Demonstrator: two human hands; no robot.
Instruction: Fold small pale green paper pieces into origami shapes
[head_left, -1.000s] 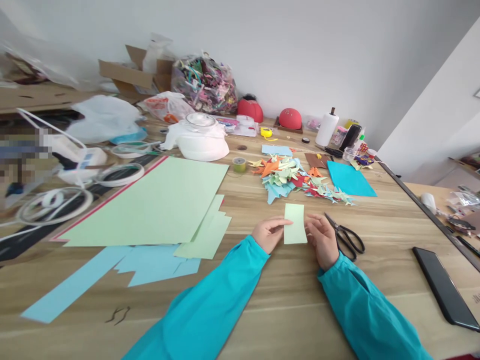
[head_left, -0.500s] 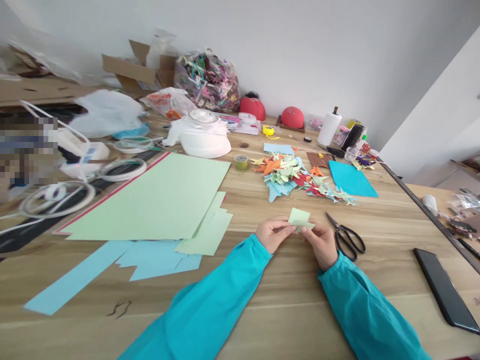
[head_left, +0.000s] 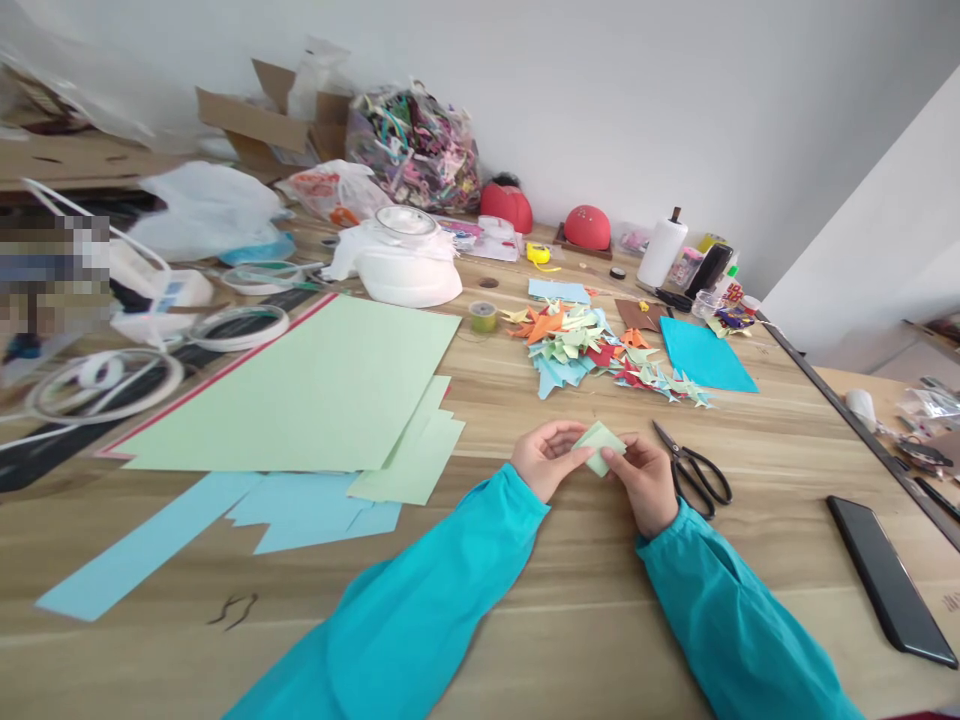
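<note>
A small light-green folded paper (head_left: 600,446) is held between my two hands, its shape now a diamond. My left hand (head_left: 546,460) pinches its left corner between thumb and fingers. On the opposite corner, my right hand (head_left: 643,476) grips with the thumb on top. Black-handled scissors (head_left: 691,468) lie just right of my right hand, blades pointing away. Beyond the hands is a heap of folded paper cranes (head_left: 570,345) in green, orange, blue and red. To the left are large green paper sheets (head_left: 315,390) and smaller green pieces (head_left: 420,455).
Blue paper strips (head_left: 300,510) lie at front left. A black phone (head_left: 889,575) rests at right. A thread spool (head_left: 483,317), a turquoise sheet (head_left: 707,354), a white-wrapped bowl shape (head_left: 409,270) and red pincushions (head_left: 587,228) sit farther back. Coiled white cables (head_left: 105,385) are at far left.
The green paper's raised flap has come down, and the piece now lies flat as a diamond between my fingers. Both hands stay in nearly the same place.
</note>
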